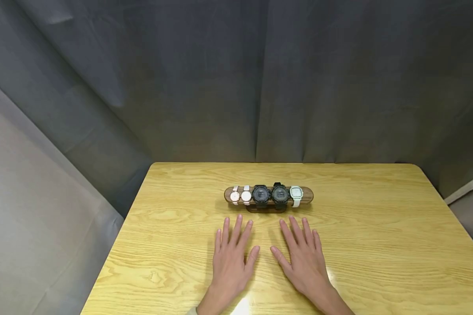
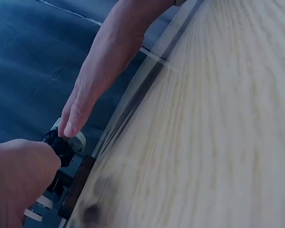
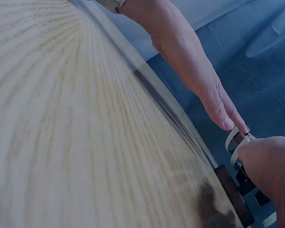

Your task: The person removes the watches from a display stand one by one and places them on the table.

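Note:
Side by side in the head view, my left hand [image 1: 231,262] and right hand [image 1: 305,262] hold nothing, palms down with fingers spread and pointing forward. Just beyond the fingertips stands a brown wooden watch stand [image 1: 307,195]. From left to right it carries a small watch with a pinkish rim [image 1: 234,196], a white-faced watch [image 1: 246,196], two chunky black digital watches [image 1: 261,195] and a pale mint square watch [image 1: 296,192]. Both wrist views show the hands above the tabletop, partly covering the watches behind them.
The stand's dark base [image 1: 266,209] rests on a light wood-grain table [image 1: 173,245]. A dark grey curtain [image 1: 205,87] hangs along the table's back edge, and paler cloth [image 1: 31,210] hangs at the left.

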Demonstrator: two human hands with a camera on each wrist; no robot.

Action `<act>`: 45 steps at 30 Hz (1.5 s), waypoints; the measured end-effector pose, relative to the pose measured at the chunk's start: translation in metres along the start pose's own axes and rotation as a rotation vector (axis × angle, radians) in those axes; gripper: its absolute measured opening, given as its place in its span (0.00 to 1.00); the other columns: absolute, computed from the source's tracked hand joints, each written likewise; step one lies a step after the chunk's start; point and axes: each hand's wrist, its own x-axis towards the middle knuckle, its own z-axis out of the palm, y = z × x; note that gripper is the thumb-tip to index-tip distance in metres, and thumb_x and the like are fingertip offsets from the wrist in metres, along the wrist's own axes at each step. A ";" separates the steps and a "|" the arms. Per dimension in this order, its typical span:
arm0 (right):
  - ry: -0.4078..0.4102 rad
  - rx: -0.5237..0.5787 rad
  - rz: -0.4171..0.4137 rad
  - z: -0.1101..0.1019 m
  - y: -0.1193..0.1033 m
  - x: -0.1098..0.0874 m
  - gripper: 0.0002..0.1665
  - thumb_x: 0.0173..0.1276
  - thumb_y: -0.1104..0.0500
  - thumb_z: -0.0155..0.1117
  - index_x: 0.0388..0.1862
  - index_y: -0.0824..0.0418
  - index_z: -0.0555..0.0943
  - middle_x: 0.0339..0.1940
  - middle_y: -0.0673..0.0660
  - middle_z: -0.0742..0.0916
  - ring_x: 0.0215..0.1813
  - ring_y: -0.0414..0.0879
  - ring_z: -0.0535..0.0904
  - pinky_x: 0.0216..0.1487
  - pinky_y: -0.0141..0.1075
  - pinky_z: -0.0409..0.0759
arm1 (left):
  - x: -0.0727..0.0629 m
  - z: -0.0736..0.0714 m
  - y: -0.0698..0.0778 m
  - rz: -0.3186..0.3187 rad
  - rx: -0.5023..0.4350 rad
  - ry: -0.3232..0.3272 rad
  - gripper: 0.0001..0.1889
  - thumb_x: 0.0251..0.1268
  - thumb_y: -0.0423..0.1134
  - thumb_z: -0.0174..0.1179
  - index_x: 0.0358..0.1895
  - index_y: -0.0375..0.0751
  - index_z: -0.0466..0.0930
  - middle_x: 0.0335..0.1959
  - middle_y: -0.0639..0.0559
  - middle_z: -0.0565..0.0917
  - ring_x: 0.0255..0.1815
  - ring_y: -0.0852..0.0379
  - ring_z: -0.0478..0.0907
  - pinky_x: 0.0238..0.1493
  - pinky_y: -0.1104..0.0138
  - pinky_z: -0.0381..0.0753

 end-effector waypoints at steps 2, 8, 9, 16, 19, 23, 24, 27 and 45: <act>0.028 0.022 -0.006 -0.001 0.001 0.001 0.46 0.76 0.34 0.58 0.84 0.54 0.61 0.84 0.64 0.62 0.85 0.67 0.46 0.78 0.69 0.50 | 0.002 -0.001 -0.002 0.004 -0.011 0.006 0.33 0.83 0.59 0.46 0.85 0.56 0.55 0.86 0.50 0.51 0.86 0.38 0.43 0.80 0.37 0.52; 0.170 0.155 -0.056 -0.002 0.012 0.007 0.43 0.73 0.42 0.66 0.81 0.56 0.68 0.79 0.65 0.70 0.80 0.68 0.57 0.73 0.70 0.55 | 0.013 -0.007 -0.016 0.018 -0.083 0.067 0.36 0.82 0.55 0.52 0.85 0.48 0.55 0.86 0.48 0.52 0.87 0.41 0.43 0.78 0.37 0.57; 0.196 0.180 -0.070 -0.001 0.015 0.009 0.41 0.72 0.44 0.68 0.79 0.57 0.69 0.77 0.65 0.72 0.78 0.67 0.60 0.72 0.70 0.56 | 0.015 -0.009 -0.019 0.015 -0.100 0.076 0.37 0.82 0.54 0.53 0.85 0.46 0.53 0.86 0.47 0.52 0.87 0.42 0.43 0.79 0.38 0.57; 0.375 0.312 -0.185 0.002 0.041 0.024 0.33 0.67 0.53 0.70 0.69 0.64 0.79 0.58 0.65 0.83 0.58 0.62 0.73 0.55 0.55 0.66 | 0.039 -0.020 -0.052 -0.003 -0.233 0.170 0.38 0.79 0.43 0.60 0.82 0.33 0.55 0.84 0.39 0.55 0.84 0.41 0.55 0.79 0.49 0.61; 0.448 0.343 -0.232 0.004 0.052 0.031 0.29 0.68 0.54 0.67 0.64 0.68 0.82 0.47 0.63 0.84 0.48 0.59 0.72 0.49 0.48 0.65 | 0.054 -0.024 -0.068 -0.011 -0.277 0.193 0.37 0.76 0.40 0.63 0.81 0.32 0.59 0.81 0.36 0.61 0.80 0.39 0.62 0.76 0.53 0.66; 0.504 0.386 -0.258 0.008 0.064 0.040 0.25 0.66 0.57 0.66 0.59 0.70 0.84 0.38 0.61 0.82 0.41 0.53 0.68 0.45 0.42 0.62 | 0.073 -0.028 -0.087 0.004 -0.333 0.154 0.36 0.72 0.37 0.67 0.79 0.31 0.62 0.77 0.34 0.68 0.77 0.38 0.67 0.74 0.53 0.71; 0.508 0.397 -0.252 0.009 0.066 0.042 0.25 0.66 0.58 0.66 0.58 0.70 0.84 0.37 0.61 0.82 0.40 0.52 0.67 0.45 0.41 0.62 | 0.077 -0.029 -0.091 0.007 -0.347 0.130 0.37 0.72 0.37 0.67 0.79 0.32 0.62 0.77 0.34 0.68 0.77 0.38 0.67 0.74 0.53 0.71; 0.518 0.421 -0.232 0.010 0.071 0.047 0.23 0.65 0.60 0.67 0.57 0.70 0.84 0.35 0.61 0.81 0.39 0.50 0.66 0.45 0.38 0.60 | 0.089 -0.029 -0.100 0.014 -0.399 0.058 0.37 0.70 0.37 0.68 0.79 0.34 0.64 0.77 0.36 0.69 0.78 0.39 0.67 0.75 0.53 0.69; 0.578 0.484 -0.193 0.011 0.088 0.086 0.28 0.61 0.61 0.72 0.60 0.72 0.83 0.33 0.63 0.78 0.40 0.51 0.67 0.43 0.34 0.61 | 0.124 -0.024 -0.105 0.007 -0.559 -0.121 0.32 0.67 0.40 0.70 0.73 0.39 0.75 0.73 0.42 0.76 0.76 0.43 0.70 0.77 0.52 0.67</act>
